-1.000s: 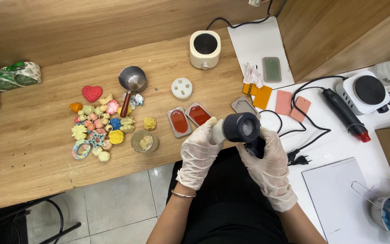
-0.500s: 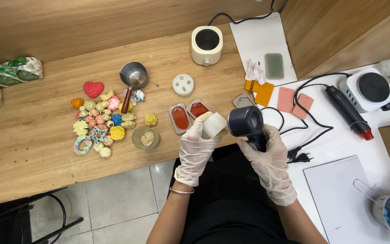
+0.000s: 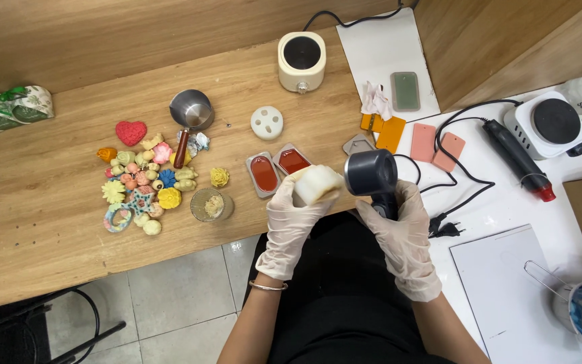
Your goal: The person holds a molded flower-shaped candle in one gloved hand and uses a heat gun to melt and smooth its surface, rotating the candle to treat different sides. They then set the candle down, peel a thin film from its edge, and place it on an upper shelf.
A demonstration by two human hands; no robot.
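Both of my hands wear thin white gloves and are raised over the front edge of the wooden table [image 3: 48,243]. My left hand [image 3: 292,217] grips a small cream-white mould block [image 3: 318,183]. My right hand [image 3: 399,226] holds a dark heat gun [image 3: 372,174] by its handle, with the round barrel right beside the block and nearly touching it. Just behind the block lie two clear moulds filled with red wax [image 3: 277,168].
A pile of small coloured wax shapes [image 3: 144,185], a red heart [image 3: 131,132], a metal melting spoon [image 3: 190,114], a glass cup [image 3: 211,205] and a white round mould [image 3: 267,123] lie left. A cream wax warmer [image 3: 302,61] stands behind; a hot plate [image 3: 551,125] and glue gun [image 3: 516,158] sit right.
The heat gun's barrel has turned from facing the camera to sideways beside the block. The white block has come up more into view in my left hand.
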